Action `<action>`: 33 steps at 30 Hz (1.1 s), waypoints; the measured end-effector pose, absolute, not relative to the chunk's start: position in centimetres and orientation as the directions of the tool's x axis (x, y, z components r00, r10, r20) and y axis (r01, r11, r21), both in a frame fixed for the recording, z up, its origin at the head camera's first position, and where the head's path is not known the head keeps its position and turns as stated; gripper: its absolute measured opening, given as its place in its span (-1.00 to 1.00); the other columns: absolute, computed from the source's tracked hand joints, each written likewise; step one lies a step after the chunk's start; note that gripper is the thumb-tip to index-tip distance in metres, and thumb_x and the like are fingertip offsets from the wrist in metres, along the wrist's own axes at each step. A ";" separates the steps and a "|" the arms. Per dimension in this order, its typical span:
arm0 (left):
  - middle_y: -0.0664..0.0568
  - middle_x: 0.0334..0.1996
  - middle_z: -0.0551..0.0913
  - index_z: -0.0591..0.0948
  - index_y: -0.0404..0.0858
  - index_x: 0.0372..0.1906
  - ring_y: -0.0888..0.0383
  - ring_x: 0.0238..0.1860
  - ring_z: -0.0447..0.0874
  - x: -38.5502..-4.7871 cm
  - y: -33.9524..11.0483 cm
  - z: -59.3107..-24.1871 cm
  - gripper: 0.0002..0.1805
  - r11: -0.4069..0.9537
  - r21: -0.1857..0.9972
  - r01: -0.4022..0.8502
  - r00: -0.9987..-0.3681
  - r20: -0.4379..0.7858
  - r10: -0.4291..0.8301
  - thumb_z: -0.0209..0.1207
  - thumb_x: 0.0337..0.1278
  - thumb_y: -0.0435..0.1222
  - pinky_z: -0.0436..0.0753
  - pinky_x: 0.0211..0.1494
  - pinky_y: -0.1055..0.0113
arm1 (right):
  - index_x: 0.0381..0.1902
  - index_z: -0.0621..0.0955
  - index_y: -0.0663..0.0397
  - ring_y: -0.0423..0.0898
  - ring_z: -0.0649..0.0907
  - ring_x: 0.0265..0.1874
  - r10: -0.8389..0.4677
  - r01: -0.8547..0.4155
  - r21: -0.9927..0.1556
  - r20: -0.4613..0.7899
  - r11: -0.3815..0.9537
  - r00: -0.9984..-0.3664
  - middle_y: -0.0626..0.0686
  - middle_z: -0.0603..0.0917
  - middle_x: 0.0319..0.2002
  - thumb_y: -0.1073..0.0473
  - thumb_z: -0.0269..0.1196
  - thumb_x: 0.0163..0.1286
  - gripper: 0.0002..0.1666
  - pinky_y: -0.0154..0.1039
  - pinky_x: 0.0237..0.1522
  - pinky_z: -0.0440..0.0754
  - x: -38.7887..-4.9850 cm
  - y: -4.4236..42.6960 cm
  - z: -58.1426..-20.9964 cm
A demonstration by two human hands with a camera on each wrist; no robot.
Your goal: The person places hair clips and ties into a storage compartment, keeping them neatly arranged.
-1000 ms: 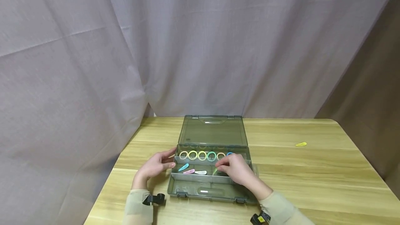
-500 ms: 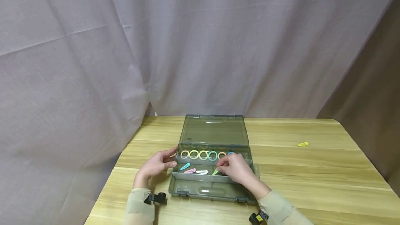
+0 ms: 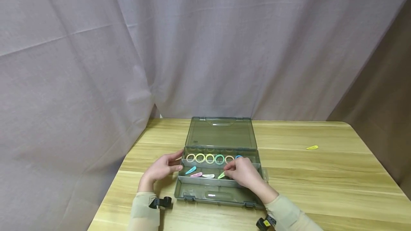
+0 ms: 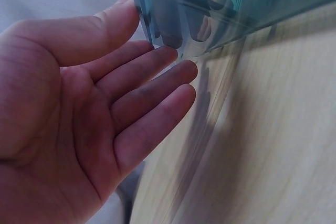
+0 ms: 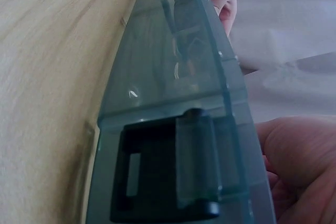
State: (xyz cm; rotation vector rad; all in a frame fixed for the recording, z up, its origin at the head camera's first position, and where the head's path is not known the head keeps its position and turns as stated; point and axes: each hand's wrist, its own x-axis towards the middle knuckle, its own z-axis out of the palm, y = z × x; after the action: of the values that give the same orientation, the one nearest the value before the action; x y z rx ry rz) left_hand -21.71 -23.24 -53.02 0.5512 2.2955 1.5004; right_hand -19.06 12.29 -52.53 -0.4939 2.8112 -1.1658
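Note:
A translucent grey-green divided box (image 3: pixel 197 189) lies on the table, its lid (image 3: pixel 221 133) laid back. My right hand (image 3: pixel 245 174) reaches into the middle row, where its fingertips pinch the right end of a light green hair clip (image 3: pixel 221 176). Left of that clip lie a white hair clip (image 3: pixel 208 176), a pink hair clip (image 3: pixel 196 174) and a blue hair clip (image 3: pixel 191 170). At the box's left side, my left hand (image 4: pixel 100 103) touches the wall with its fingers extended and thumb near the top edge. The right fingertips are hidden in the right wrist view.
Several coloured rings, including a green ring (image 3: pixel 219 159), line the back row. A yellow hair clip (image 3: pixel 312 147) lies alone on the wooden table (image 3: pixel 305 184) at the right. A latch (image 5: pixel 163 166) sits on the box's front wall. Grey curtain (image 3: pixel 205 45) hangs behind the table.
The green hair clip shows more clearly beside the right fingertips and sits lower in the middle row. My left hand stays at the box's side. The head view has shifted slightly.

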 end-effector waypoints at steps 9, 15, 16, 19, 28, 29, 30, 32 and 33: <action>-0.42 0.60 0.18 0.18 -0.53 0.62 -0.39 0.46 0.42 -21.9 -23.2 -52.8 -0.25 0.367 0.919 0.141 -0.866 -0.066 0.496 0.22 0.49 -0.48 0.60 0.43 -0.02 | -0.29 0.86 0.11 -0.28 0.69 -0.48 -0.325 -0.264 -0.702 0.049 0.661 -0.944 -0.16 0.78 -0.47 0.33 0.52 0.28 -0.94 -0.32 -0.41 0.71 -19.2 12.3 -52.5; -0.43 0.59 0.20 0.18 -0.54 0.61 -0.39 0.45 0.44 -21.9 -23.2 -52.8 -0.25 0.370 0.917 0.148 -0.865 -0.062 0.498 0.23 0.47 -0.48 0.61 0.42 0.02 | -0.28 0.86 0.11 -0.27 0.72 -0.46 -0.348 -0.290 -0.699 0.063 0.653 -0.935 -0.14 0.79 -0.46 0.34 0.51 0.28 -0.93 -0.32 -0.40 0.73 -19.3 12.3 -52.5; -0.43 0.59 0.19 0.18 -0.55 0.61 -0.39 0.45 0.44 -21.9 -23.2 -52.8 -0.25 0.367 0.918 0.148 -0.864 -0.061 0.501 0.23 0.47 -0.48 0.61 0.42 0.03 | -0.28 0.86 0.11 -0.27 0.72 -0.46 -0.349 -0.292 -0.699 0.064 0.652 -0.935 -0.14 0.79 -0.46 0.35 0.51 0.27 -0.92 -0.32 -0.40 0.73 -19.2 12.3 -52.6; -0.44 0.59 0.19 0.18 -0.55 0.61 -0.39 0.46 0.43 -21.8 -23.2 -52.8 -0.25 0.360 0.921 0.148 -0.860 -0.060 0.507 0.23 0.48 -0.48 0.61 0.42 0.04 | -0.27 0.86 0.12 -0.26 0.73 -0.45 -0.357 -0.301 -0.699 0.071 0.648 -0.931 -0.12 0.80 -0.45 0.35 0.51 0.28 -0.92 -0.32 -0.41 0.73 -19.2 12.4 -52.5; -0.44 0.59 0.18 0.17 -0.55 0.61 -0.41 0.46 0.42 -21.8 -23.3 -52.9 -0.23 0.346 0.928 0.137 -0.862 -0.060 0.503 0.25 0.46 -0.46 0.62 0.40 0.06 | -0.21 0.86 0.11 -0.26 0.73 -0.40 -0.356 -0.309 -0.694 0.081 0.651 -0.931 -0.13 0.82 -0.37 0.27 0.52 0.29 -0.89 -0.29 -0.34 0.74 -18.9 13.5 -51.8; -0.44 0.59 0.18 0.17 -0.55 0.61 -0.41 0.46 0.42 -21.8 -23.3 -53.0 -0.23 0.346 0.928 0.137 -0.862 -0.060 0.503 0.25 0.47 -0.46 0.62 0.41 0.06 | -0.19 0.86 0.12 -0.26 0.72 -0.41 -0.359 -0.308 -0.699 0.078 0.646 -0.930 -0.14 0.81 -0.37 0.27 0.51 0.31 -0.88 -0.29 -0.35 0.74 -18.9 13.9 -51.7; -0.43 0.59 0.18 0.17 -0.54 0.62 -0.40 0.46 0.43 -21.8 -23.3 -53.1 -0.23 0.345 0.929 0.135 -0.862 -0.061 0.502 0.24 0.47 -0.46 0.61 0.41 0.07 | -0.16 0.86 0.13 -0.27 0.71 -0.43 -0.360 -0.306 -0.705 0.077 0.639 -0.930 -0.13 0.81 -0.38 0.26 0.50 0.33 -0.86 -0.30 -0.38 0.72 -19.0 14.3 -51.4; -0.43 0.60 0.18 0.16 -0.54 0.62 -0.40 0.47 0.42 -21.9 -23.4 -53.1 -0.23 0.339 0.931 0.134 -0.861 -0.060 0.505 0.24 0.47 -0.47 0.60 0.42 0.06 | -0.09 0.84 0.19 -0.23 0.71 -0.46 -0.372 -0.302 -0.733 0.072 0.610 -0.926 -0.09 0.81 -0.37 0.24 0.46 0.39 -0.82 -0.32 -0.43 0.69 -19.3 15.3 -50.7; -0.43 0.60 0.18 0.17 -0.53 0.62 -0.40 0.47 0.41 -21.9 -23.4 -53.1 -0.23 0.338 0.932 0.134 -0.862 -0.059 0.504 0.24 0.47 -0.47 0.60 0.42 0.07 | -0.06 0.83 0.22 -0.22 0.71 -0.47 -0.376 -0.300 -0.746 0.073 0.594 -0.924 -0.05 0.81 -0.39 0.24 0.44 0.43 -0.80 -0.33 -0.45 0.68 -19.5 15.8 -50.4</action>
State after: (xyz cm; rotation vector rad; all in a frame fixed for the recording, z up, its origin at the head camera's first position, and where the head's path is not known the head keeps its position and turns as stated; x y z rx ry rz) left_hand -21.94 -23.40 -53.11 0.5665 2.2709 1.5323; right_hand -19.50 15.84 -50.41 -0.5787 2.7215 -1.2475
